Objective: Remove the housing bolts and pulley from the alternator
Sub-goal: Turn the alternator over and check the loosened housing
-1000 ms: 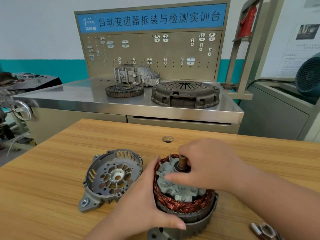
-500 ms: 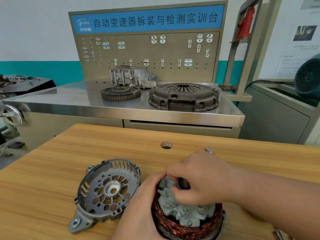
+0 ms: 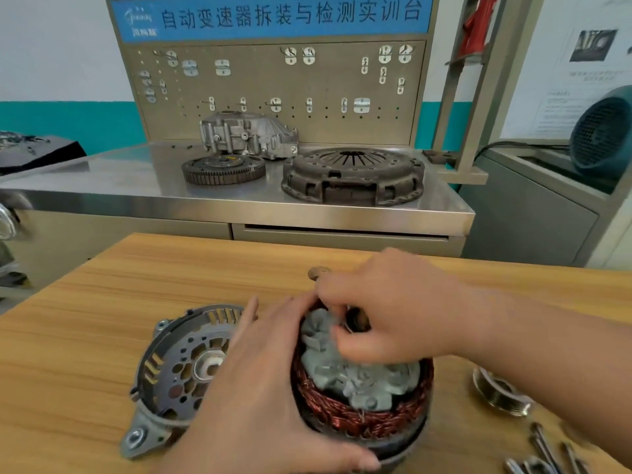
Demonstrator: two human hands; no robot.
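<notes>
Copper-red windings ringing a grey claw-pole rotor: alternator (image 3: 362,395), opened up, standing on end at the near middle of the wooden counter (image 3: 85,319). Long axis along the shaft (image 3: 357,321), close to vertical, shaft end pointing up and tipped slightly away from the camera. Left grip (image 3: 253,398) curved round the left flank of the body, thumb laid across the near lower rim. Right grip (image 3: 403,313) over the top, thumb and curled fingertips pinching the shaft end. Probably heavy, rigid and dense with iron and copper. Lacquered wire likely easy to nick, so better taken by the outer metal shell or the shaft, never by the windings. Just beside it on the left, partly hidden under the left wrist, removed end housing (image 3: 178,371), lying flat with its inner face up. Well apart on the right, grooved pulley (image 3: 499,395), off and resting on the wood. Nearer the right corner, blurred slender metal pieces, likely the housing bolts (image 3: 547,449). Task judged nearly finished. Beyond, steel counter (image 3: 136,186) carrying a clutch cover (image 3: 352,176), a toothed flywheel (image 3: 222,169) and an aluminium casing (image 3: 246,135), below a pegboard (image 3: 273,83) with a blue sign.
</notes>
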